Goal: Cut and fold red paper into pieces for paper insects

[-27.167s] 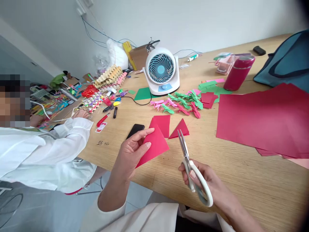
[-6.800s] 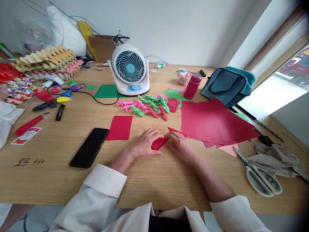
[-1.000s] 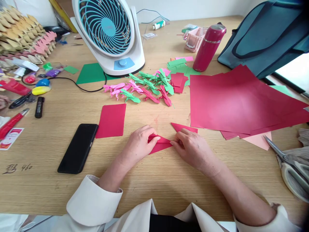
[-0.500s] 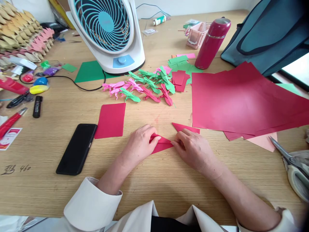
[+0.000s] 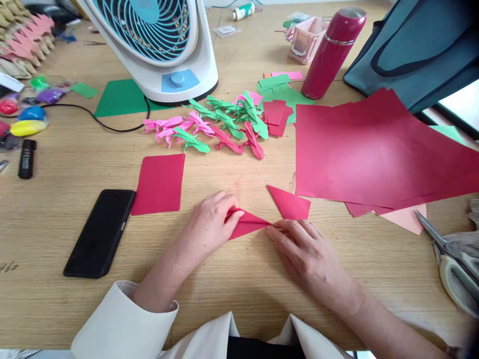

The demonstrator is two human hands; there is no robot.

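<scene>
A red sheet of paper point(image 5: 247, 225), folded to a long point, lies on the table between my hands. My left hand point(image 5: 214, 219) pinches its wide left end, thumb on top, and hides that part. At the sharp right tip, my right hand point(image 5: 303, 247) holds the paper between thumb and fingertips. Just beyond my right fingers rests a red paper triangle point(image 5: 290, 202). To the left lies a stack of red paper rectangles point(image 5: 160, 183). Several folded green paper figures point(image 5: 230, 122), pink ones point(image 5: 168, 128) and red ones point(image 5: 254, 141) lie in a cluster farther back.
Large red sheets point(image 5: 359, 154) cover the right side, with scissors point(image 5: 449, 254) near them. A black phone point(image 5: 100, 233) lies at left. Behind stand a white fan point(image 5: 179, 82), a red flask point(image 5: 335, 52), a pink basket point(image 5: 307, 40) and a blue-grey bag point(image 5: 404, 55).
My right hand has moved slightly down and its fingers have straightened at the paper's tip, uncovering more of the red triangle. My left hand keeps its pinch. The view has shifted a little.
</scene>
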